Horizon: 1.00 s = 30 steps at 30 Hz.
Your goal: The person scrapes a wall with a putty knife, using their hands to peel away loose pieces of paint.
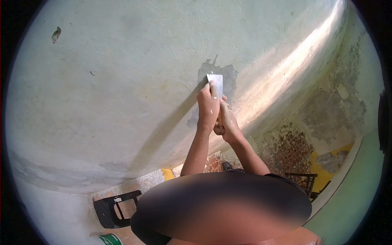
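Observation:
Both hands hold one putty knife [218, 83] up against the pale green wall [122, 61]. Its broad metal blade lies over a grey patch [230, 78] of damp-looking filler with ragged edges. My left hand [208, 102] is closed on the upper part of the tool, a finger lying along the blade. Lower down and to the right, my right hand [227, 122] is wrapped round the handle, most of which the fingers hide. White specks dot both hands and forearms.
A black plastic stool [107, 210] stands at the lower left beside a green and white bucket [109, 239]. Dark metal furniture [304, 179] is at the lower right. Patterned floor tiles [288, 151] show below the wall, which has a small hole [56, 35] at upper left.

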Available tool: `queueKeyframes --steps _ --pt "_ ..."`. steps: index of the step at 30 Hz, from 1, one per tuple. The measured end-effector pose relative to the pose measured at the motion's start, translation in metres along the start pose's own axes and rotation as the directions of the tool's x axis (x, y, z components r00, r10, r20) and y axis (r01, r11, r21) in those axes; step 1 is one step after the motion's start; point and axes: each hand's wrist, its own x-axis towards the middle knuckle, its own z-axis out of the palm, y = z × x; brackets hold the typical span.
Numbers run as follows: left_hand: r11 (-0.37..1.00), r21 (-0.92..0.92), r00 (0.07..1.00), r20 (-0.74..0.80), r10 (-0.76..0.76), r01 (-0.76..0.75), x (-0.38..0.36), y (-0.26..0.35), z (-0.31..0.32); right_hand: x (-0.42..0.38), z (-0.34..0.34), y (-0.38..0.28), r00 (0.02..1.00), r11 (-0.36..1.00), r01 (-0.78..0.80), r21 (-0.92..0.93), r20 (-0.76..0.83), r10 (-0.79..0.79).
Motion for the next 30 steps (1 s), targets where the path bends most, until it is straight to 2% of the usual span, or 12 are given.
queueKeyframes --steps 3,6,12,14,18,20,21,23,24,26,29,30 --pt "1.0 0.0 1.0 0.014 -0.016 0.016 -0.003 -0.008 -0.004 -0.005 0.003 0.004 0.997 0.997 -0.079 0.023 0.008 0.079" --pt "0.999 0.026 0.999 -0.018 -0.03 0.031 -0.002 0.001 -0.002 -0.002 0.008 0.005 0.999 0.998 -0.034 0.045 -0.036 0.036" --pt "0.998 0.041 0.998 -0.036 0.052 -0.05 0.01 0.012 0.01 0.008 0.005 -0.011 0.999 0.999 -0.006 0.032 -0.044 0.008" --pt "0.996 0.08 0.999 -0.025 0.035 -0.032 0.017 0.02 0.015 0.016 -0.002 -0.015 0.999 0.997 -0.043 0.061 -0.021 0.045" --pt "0.996 0.081 0.998 -0.044 0.037 -0.034 0.02 0.016 0.019 0.015 -0.001 -0.02 1.0 0.999 -0.011 0.048 0.013 0.01" --pt "0.99 0.114 0.994 -0.054 0.091 -0.084 0.026 0.02 0.021 0.014 0.011 -0.033 0.996 0.998 -0.03 0.047 -0.084 0.034" --pt "0.99 0.115 0.995 -0.061 0.083 -0.076 0.032 0.025 0.024 0.014 0.016 -0.041 0.996 0.998 -0.04 0.045 -0.082 0.044" --pt "0.966 0.122 0.972 -0.022 0.234 -0.23 0.054 0.048 0.037 0.021 0.023 -0.062 0.958 0.956 0.283 0.08 -0.059 -0.279" --pt "0.966 0.118 0.972 -0.029 0.233 -0.228 0.064 0.06 0.045 0.027 0.019 -0.074 0.959 0.957 0.281 0.073 -0.056 -0.277" --pt "0.925 0.133 0.934 0.014 0.356 -0.355 0.078 0.08 0.06 0.033 0.003 -0.098 0.937 0.937 0.334 0.099 0.07 -0.341" --pt "0.928 0.145 0.937 -0.017 0.349 -0.343 0.075 0.083 0.067 0.028 0.0 -0.106 0.93 0.932 0.354 0.082 0.08 -0.36" --pt "0.939 0.119 0.944 -0.038 0.329 -0.323 0.067 0.078 0.066 0.024 0.003 -0.099 0.956 0.953 0.293 0.077 -0.028 -0.292"
